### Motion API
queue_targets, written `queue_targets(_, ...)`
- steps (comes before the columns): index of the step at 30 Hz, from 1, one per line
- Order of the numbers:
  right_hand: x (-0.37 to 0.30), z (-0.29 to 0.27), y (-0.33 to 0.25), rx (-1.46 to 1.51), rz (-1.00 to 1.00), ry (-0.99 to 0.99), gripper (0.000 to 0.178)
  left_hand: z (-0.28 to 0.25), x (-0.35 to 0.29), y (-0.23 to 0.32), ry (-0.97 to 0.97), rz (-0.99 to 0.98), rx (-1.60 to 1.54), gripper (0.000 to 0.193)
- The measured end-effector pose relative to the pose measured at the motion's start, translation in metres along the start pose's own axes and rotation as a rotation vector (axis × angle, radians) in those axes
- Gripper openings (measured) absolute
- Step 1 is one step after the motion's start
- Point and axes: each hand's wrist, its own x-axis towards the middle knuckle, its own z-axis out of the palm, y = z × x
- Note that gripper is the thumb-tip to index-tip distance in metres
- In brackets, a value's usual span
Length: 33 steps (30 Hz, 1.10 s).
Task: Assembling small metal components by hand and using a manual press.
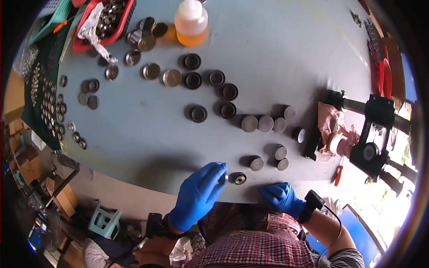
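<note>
My left hand, in a blue glove, is at the table's near edge. Its fingers are closed on a small round metal part, mostly hidden behind them. Just right of the fingertips, a dark metal ring with a hub in its centre lies on the table. My right hand, also gloved in blue, rests at the edge with its fingers curled in; whatever it may hold is hidden. Beyond it stand several grey cylindrical caps, among them a single cap and a touching pair.
Black round cups and shiny metal cups are spread over the grey-blue table. A bottle with orange liquid stands at the back. Far left is a red basket of metal parts; a clamp fixture and screwdriver are right.
</note>
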Motion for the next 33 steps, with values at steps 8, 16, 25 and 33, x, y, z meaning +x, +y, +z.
queue_targets(8,0.003,-0.002,-0.006,0.083,-0.028,0.227,0.042,0.067,-0.032,0.023,0.214,0.112,0.305,0.042)
queue_targets(16,-0.015,0.016,0.003,0.088,-0.087,0.348,0.024,0.09,-0.035,0.035,0.26,0.111,0.594,0.037)
queue_targets(25,-0.013,0.031,0.006,0.066,-0.102,0.461,0.03,0.097,-0.029,0.054,0.179,0.059,0.896,0.035)
queue_targets(33,-0.007,0.026,0.001,0.054,-0.127,0.43,0.026,0.094,-0.027,0.06,0.17,0.087,0.986,0.036)
